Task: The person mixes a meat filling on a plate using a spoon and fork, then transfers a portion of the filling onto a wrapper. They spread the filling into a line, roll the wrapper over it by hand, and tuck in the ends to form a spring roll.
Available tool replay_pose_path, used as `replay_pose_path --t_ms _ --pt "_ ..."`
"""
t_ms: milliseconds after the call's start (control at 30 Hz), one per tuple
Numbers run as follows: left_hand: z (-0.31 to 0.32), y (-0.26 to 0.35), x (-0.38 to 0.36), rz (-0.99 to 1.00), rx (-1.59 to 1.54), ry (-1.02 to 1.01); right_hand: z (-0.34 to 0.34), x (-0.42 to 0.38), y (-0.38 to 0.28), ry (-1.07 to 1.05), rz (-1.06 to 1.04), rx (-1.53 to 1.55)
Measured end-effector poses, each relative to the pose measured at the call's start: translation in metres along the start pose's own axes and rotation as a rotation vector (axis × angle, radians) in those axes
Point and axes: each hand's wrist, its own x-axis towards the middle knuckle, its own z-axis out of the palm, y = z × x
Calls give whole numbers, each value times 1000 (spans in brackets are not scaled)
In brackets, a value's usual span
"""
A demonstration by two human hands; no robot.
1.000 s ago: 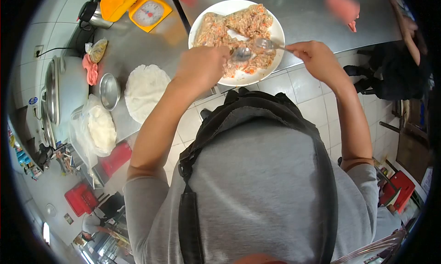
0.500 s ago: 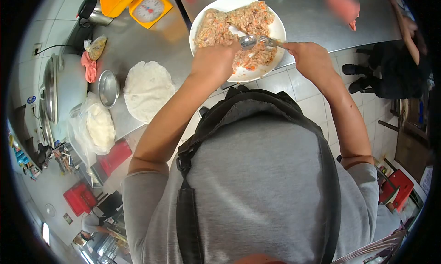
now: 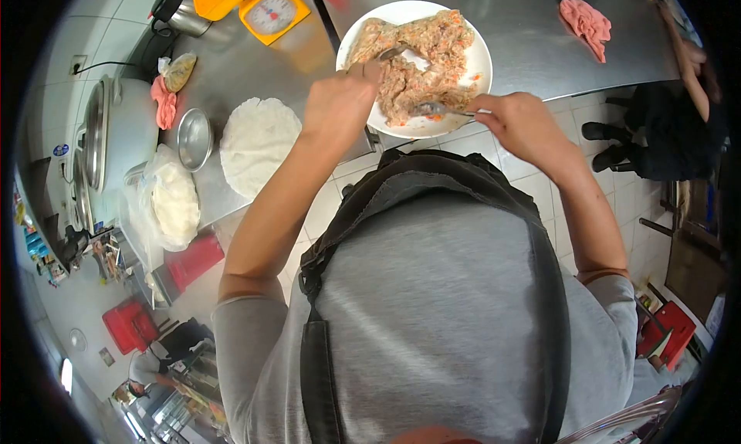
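Note:
A white plate [image 3: 484, 64] at the table's edge bears a mound of pale minced filling with orange bits [image 3: 436, 38]. My left hand [image 3: 343, 103] is closed around the handle of a metal spoon [image 3: 395, 52], whose bowl end rests in the upper left of the filling. From the right side, my right hand [image 3: 525, 127] grips a metal fork [image 3: 436, 109]; its head lies against the filling's lower edge. Left of my left forearm, a flat round sheet of dough [image 3: 258, 147] is spread on the steel tabletop.
Left of the dough sheet are a metal bowl [image 3: 195, 139] and a white lump in a plastic bag [image 3: 174, 205]. A yellow scale [image 3: 272, 13] stands at the back. A pink cloth [image 3: 587, 25] lies right. Another person [image 3: 660, 123] is at the far right.
The spoon and fork, close together before, are now apart: spoon up and left, fork down and slightly left. My left hand has shifted left, my right hand slightly down. The filling has been pushed about.

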Motion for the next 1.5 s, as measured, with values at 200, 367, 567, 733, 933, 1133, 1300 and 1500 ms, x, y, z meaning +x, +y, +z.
replay_pose_path --t_ms 200,367,567,733,933,1133,1300,1500 --pt "41 -7 -18 -177 -448 -33 41 6 8 48 0 -106" --pt "16 12 -39 -147 -486 28 35 12 12 111 6 -141" --pt "33 17 -51 -58 -283 186 0 -1 31 180 19 -148" --pt "-1 14 -58 -93 -335 243 -29 -13 22 256 76 -14" --pt "21 17 -50 -38 -248 98 25 4 9 78 58 -45" --pt "26 19 -64 -98 -305 159 17 4 10 119 107 -21" --pt "-2 18 -56 -55 -207 229 20 1 20 130 142 -40" --pt "31 -4 -43 -26 5 266 14 3 5 69 -31 112"
